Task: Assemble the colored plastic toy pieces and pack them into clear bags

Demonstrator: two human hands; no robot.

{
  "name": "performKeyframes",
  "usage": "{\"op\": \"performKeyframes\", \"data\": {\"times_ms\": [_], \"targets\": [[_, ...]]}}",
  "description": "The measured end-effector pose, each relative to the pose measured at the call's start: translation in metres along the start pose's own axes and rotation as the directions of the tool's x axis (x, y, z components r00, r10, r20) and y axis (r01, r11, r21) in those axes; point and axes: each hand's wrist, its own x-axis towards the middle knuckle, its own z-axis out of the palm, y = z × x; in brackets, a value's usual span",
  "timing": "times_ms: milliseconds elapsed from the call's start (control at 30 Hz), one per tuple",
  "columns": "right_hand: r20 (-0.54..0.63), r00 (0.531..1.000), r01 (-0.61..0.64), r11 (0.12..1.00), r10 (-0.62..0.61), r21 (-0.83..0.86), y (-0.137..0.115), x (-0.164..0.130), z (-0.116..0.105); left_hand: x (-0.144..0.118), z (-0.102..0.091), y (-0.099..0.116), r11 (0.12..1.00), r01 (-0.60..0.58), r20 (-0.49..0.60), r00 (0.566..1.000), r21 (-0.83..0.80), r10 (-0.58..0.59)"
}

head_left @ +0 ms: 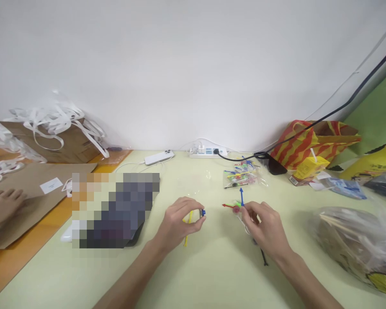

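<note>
My left hand (183,219) pinches a small round piece with a blue knob (203,212) between thumb and fingertips, above the table. A thin yellow arrow (185,240) lies behind and below that hand, partly covered. To the right, my right hand (263,227) closes thumb and fingers at the lower end of a blue plastic arrow (242,195), which points away from me. Beside its fingertips is a red arrow (229,206) pointing left, with some green and white pieces. A black arrow tail (264,258) shows from under the right hand.
A clear bag of coloured arrows (244,175) lies farther back, before a power strip (209,152). A white phone (159,157), a yellow drink carton (309,169) and a plastic-wrapped bundle (357,249) are around. Another person's hand (6,210) rests on brown paper at left.
</note>
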Motion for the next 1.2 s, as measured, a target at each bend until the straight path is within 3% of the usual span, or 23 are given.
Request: {"op": "performKeyframes", "data": {"times_ms": [167,333,500,700,833,967,1200], "targets": [[0.177,0.968,0.191,0.981,-0.18,-0.047,-0.019,-0.009,0.019,-0.002,0.001,-0.004,0.996,0.047,0.283,0.957,0.071,-0.066],[0.251,0.945,0.247,0.961,-0.211,-0.125,-0.03,-0.023,0.039,-0.004,0.004,-0.004,0.994,0.071,0.455,0.884,0.086,-0.103],[0.227,0.958,0.232,0.937,-0.174,-0.262,-0.033,-0.028,0.051,-0.002,0.0,-0.006,0.992,0.075,0.476,0.872,0.1,-0.114],[0.198,0.964,0.207,0.967,-0.175,-0.15,-0.04,-0.023,0.048,0.001,-0.008,-0.005,0.993,0.054,0.486,0.868,0.107,-0.1],[0.121,0.983,0.151,0.978,-0.134,-0.143,-0.023,-0.013,0.029,0.001,-0.012,-0.003,0.989,0.059,0.462,0.879,0.138,-0.117],[0.084,0.995,0.071,0.964,-0.051,-0.255,0.0,-0.003,0.013,-0.003,-0.004,-0.002,0.992,0.005,0.456,0.888,0.13,-0.064],[0.134,0.99,0.082,0.929,-0.035,-0.362,0.012,-0.006,0.019,-0.009,0.01,-0.003,0.996,-0.048,0.449,0.893,0.079,0.007]]}}
